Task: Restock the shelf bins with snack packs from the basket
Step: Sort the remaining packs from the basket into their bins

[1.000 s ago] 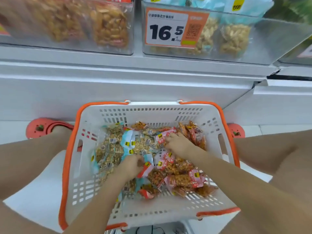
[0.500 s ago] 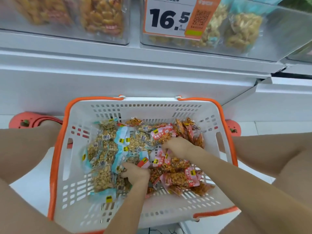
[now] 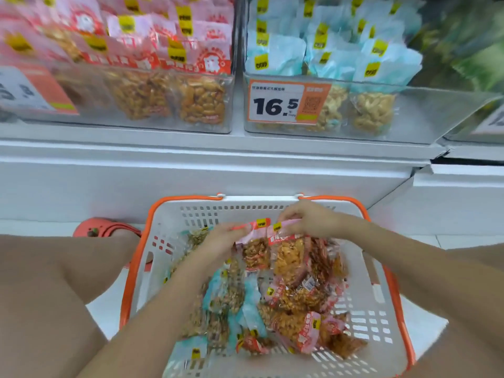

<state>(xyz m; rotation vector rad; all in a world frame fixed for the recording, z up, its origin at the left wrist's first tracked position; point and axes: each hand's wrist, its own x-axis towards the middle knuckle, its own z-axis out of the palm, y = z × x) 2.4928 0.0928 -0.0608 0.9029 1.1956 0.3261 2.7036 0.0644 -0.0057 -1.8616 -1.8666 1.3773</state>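
Left hand (image 3: 218, 238) and right hand (image 3: 305, 218): each grip pinched on the top seams of the red snack packs (image 3: 272, 249) | packs hang just above the basket (image 3: 191, 214), below the red-pack bin (image 3: 163, 105) | likely light, crinkly, slippery film; brittle contents | best held by the sealed seam, not the belly

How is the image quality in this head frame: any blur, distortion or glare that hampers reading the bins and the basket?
Head view: even, soft lighting with no hard shadows; the shelf edge bows from wide-angle distortion; the price tag reads sharply, while the left tag and the far-right green packs are smeared; the packs in the basket and both hands, left and right, are slightly soft.
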